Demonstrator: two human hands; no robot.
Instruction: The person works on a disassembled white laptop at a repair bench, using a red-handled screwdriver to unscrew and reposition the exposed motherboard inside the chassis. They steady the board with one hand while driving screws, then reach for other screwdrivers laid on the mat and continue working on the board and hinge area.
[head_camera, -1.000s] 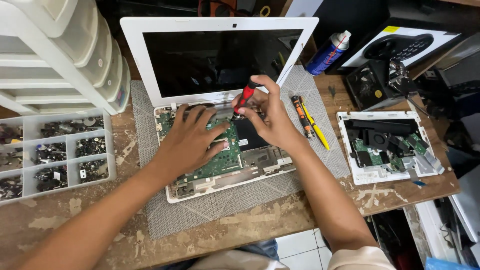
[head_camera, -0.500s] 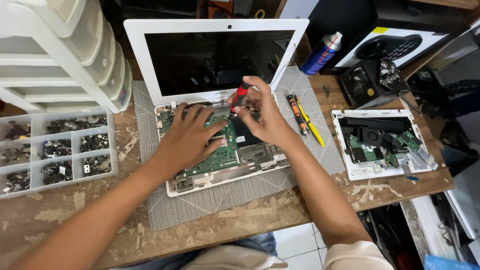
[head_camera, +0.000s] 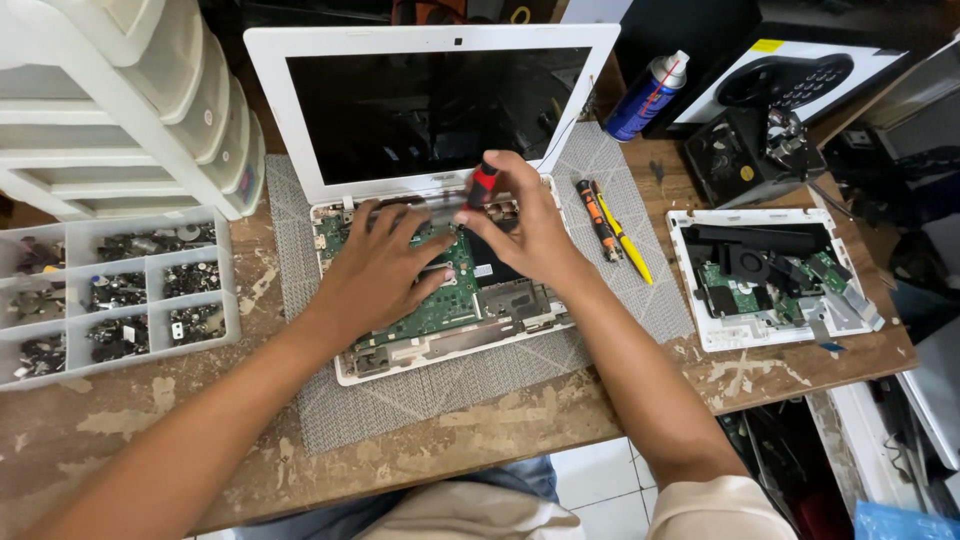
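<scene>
An opened white laptop (head_camera: 440, 345) lies on a grey mat (head_camera: 420, 395), its green circuit board (head_camera: 445, 300) exposed and its dark screen (head_camera: 430, 110) upright behind. My right hand (head_camera: 525, 225) grips a red-and-black screwdriver (head_camera: 482, 183), held upright with its tip down near the hinge edge of the board. My left hand (head_camera: 385, 265) rests flat on the board with fingers spread, fingertips close to the screwdriver tip. The tip itself is hidden by my fingers.
A clear compartment box of small parts (head_camera: 105, 295) sits at the left under white drawers (head_camera: 120, 100). An orange-black screwdriver (head_camera: 597, 215) and yellow pen (head_camera: 628, 245) lie right of the laptop. A second opened device (head_camera: 770, 275), a blue spray can (head_camera: 645, 95) and a black device (head_camera: 750, 150) stand at the right.
Both hands stay on the board in much the same pose; the screwdriver stands a little more upright. The camera view has shifted slightly.
</scene>
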